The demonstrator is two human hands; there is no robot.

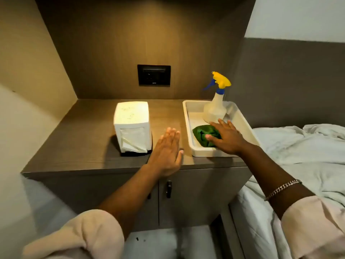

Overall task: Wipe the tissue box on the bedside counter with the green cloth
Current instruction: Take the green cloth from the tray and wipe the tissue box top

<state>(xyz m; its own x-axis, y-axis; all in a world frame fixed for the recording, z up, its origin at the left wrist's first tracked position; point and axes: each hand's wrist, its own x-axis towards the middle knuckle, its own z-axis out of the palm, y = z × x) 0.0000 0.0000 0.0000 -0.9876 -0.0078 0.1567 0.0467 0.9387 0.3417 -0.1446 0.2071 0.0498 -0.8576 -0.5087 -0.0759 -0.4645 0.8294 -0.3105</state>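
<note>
On wood counter (89,146) — tissue box (131,126), tray (188,131)

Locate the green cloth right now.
Head view, right of centre: the green cloth lies in the near end of the white tray, in front of the spray bottle, with the right hand on it.

Bare counter (74,146) left of tissue box (132,126); tray (188,126) crowds right.

No text is legible; the socket plate's (154,75) small mark is unreadable.
</note>
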